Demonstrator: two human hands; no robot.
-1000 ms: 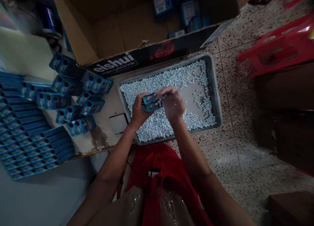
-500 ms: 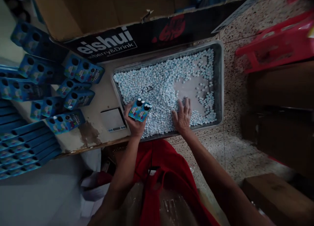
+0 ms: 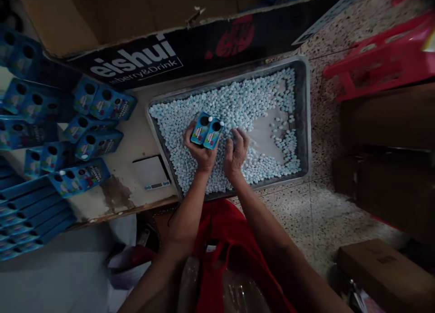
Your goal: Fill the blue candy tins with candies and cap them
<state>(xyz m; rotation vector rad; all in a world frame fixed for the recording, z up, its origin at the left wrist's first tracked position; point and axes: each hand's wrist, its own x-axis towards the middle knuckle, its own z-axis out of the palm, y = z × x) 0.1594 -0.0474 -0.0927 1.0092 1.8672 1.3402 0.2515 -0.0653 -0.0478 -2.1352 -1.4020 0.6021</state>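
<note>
Carton (image 3: 183, 52), one, large, open-topped, dark printed front with white and red lettering: beyond the left hand (image 3: 203, 158) and the right hand (image 3: 238, 155).

Worktable (image 3: 137, 147), pale, stained near its edge: extends left of the left hand.

Tray (image 3: 307, 122), metal, rectangular: beneath both hands, its far end to the right of the right hand.

Stool (image 3: 384, 61), red plastic: well right of the right hand.

Brown box (image 3: 387, 263), cardboard: right of the right hand and nearer the body.

Boxed stock (image 3: 98, 143), blue, many, several with round dark openings: well left of the left hand.

Scale (image 3: 151, 171), flat, pale top: left of the left hand, beside the tray.

Two small blue boxes (image 3: 207, 131), side by side, openings upward: gripped in the left hand, above the tray.

Right hand: fingers curled, among the pellets, just beside the held pair; contents cannot be told.

Pellets (image 3: 234, 100), pale blue and white, numerous: spread around both hands, thinner to the right; two at the held boxes' upper edges.
</note>
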